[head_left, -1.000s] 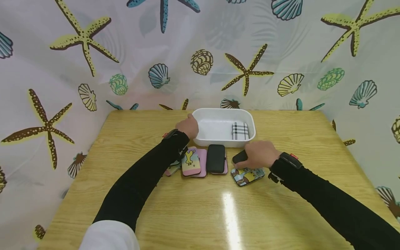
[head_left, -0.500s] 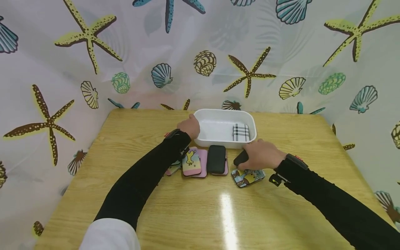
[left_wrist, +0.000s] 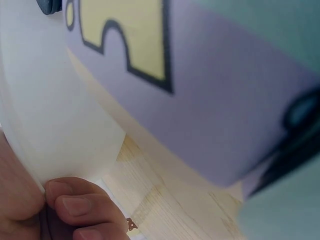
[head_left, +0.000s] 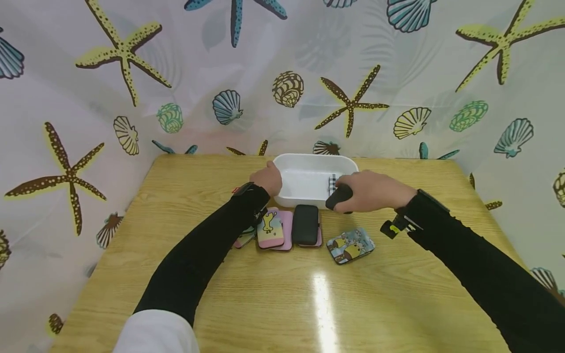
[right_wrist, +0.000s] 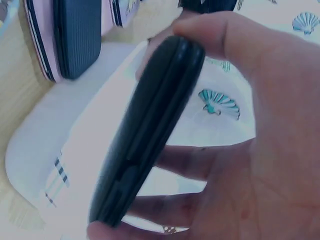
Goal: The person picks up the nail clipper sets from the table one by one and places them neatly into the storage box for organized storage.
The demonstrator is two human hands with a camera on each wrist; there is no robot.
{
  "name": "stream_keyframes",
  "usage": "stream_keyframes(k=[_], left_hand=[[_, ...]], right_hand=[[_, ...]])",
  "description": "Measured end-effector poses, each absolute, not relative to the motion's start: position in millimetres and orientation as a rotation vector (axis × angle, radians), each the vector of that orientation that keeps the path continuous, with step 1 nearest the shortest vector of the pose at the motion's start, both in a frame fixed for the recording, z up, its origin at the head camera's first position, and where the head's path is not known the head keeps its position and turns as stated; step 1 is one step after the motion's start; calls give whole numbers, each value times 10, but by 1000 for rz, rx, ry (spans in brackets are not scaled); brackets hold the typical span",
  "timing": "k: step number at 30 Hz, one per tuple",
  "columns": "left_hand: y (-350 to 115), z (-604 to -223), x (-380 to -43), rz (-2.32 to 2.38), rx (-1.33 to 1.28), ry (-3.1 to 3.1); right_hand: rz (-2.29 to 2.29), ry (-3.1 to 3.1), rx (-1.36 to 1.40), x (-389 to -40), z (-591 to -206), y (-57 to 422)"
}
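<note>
- the white bin [head_left: 291,201] is pinched at its rim by the left hand [head_left: 267,178], fingers curled.
- a black case [head_left: 339,197] is gripped by the right hand [head_left: 375,190], fingers bent and spread, at the bin's front edge, not yet set inside.
- only one plaid case [head_left: 332,185] is seen inside; filling seems early, the blue patterned case [head_left: 350,245] and row of cases [head_left: 287,230] being left outside.

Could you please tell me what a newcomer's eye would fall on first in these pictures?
Probably the bold starfish and shells printed on the pale cloth behind the wooden table. Next, the white bin near the table's far edge, its left end gripped by the left hand. Then the black case in the right hand, at the bin's near right corner.
</note>
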State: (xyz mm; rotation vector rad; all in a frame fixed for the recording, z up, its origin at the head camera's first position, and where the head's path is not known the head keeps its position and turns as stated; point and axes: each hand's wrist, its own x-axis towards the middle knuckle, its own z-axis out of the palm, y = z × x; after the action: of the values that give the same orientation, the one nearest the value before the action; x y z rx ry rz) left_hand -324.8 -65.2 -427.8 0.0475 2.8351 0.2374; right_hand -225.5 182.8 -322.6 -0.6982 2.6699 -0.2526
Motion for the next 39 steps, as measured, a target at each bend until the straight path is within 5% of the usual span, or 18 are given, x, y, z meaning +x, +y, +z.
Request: stream_keyframes(k=[23,39], left_hand=[[-647,-4365,-3266,234,34,2880],[-632,-4294,-3211,252,21,2879]], right_hand=[[-148,2634,-794,-3343,-3846,1489],[-36,2569,-808,-3493,-4078,1303]])
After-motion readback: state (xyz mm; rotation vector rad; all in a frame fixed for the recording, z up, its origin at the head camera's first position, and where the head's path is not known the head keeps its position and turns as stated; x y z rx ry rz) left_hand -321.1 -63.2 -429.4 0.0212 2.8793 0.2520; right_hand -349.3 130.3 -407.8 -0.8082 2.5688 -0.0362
